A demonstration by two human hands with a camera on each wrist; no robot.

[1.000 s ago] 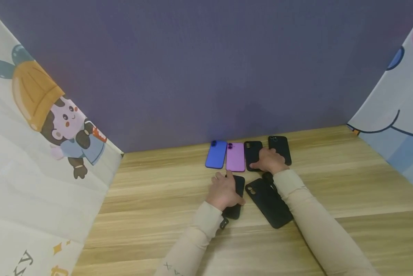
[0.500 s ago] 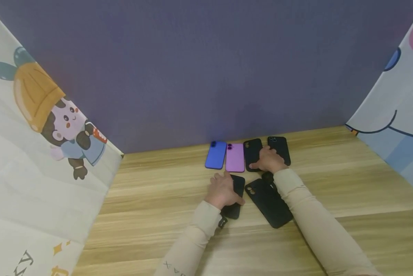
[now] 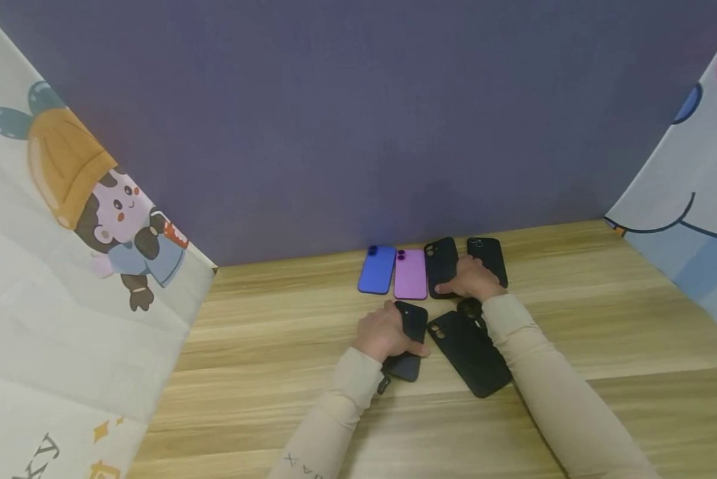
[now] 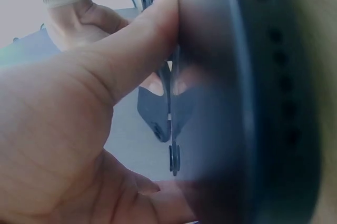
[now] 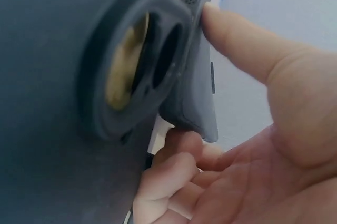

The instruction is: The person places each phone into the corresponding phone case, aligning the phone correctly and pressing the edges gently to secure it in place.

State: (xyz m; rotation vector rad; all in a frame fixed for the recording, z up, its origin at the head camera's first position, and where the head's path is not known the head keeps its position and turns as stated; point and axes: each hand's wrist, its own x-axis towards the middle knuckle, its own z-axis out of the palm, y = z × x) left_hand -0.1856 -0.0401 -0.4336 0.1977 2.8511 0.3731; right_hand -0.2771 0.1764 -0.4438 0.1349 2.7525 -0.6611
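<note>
My left hand [image 3: 385,332] spans a dark, glossy-faced phone [image 3: 411,326] on the near part of the table, thumb at its right edge and fingers at the far left. In the left wrist view its thumb [image 4: 152,23] presses the phone's edge. My right hand [image 3: 471,278] grips a black phone case [image 3: 439,256] with camera cutouts in the back row. Its thumb [image 5: 231,34] lies on the case's edge in the right wrist view, with curled fingers at the opposite side. A larger black case [image 3: 469,356] lies slanted between the two forearms, partly under the right wrist.
A blue phone [image 3: 377,269] and a pink phone [image 3: 410,274] lie side by side left of the gripped case. Another black phone or case [image 3: 490,256] lies right of it. A dark wall [image 3: 334,133] rises behind the wooden table [image 3: 245,366].
The far end of the case under my right hand has risen slightly. My left hand's fingers have drawn in a little over the dark phone, baring more of its far end.
</note>
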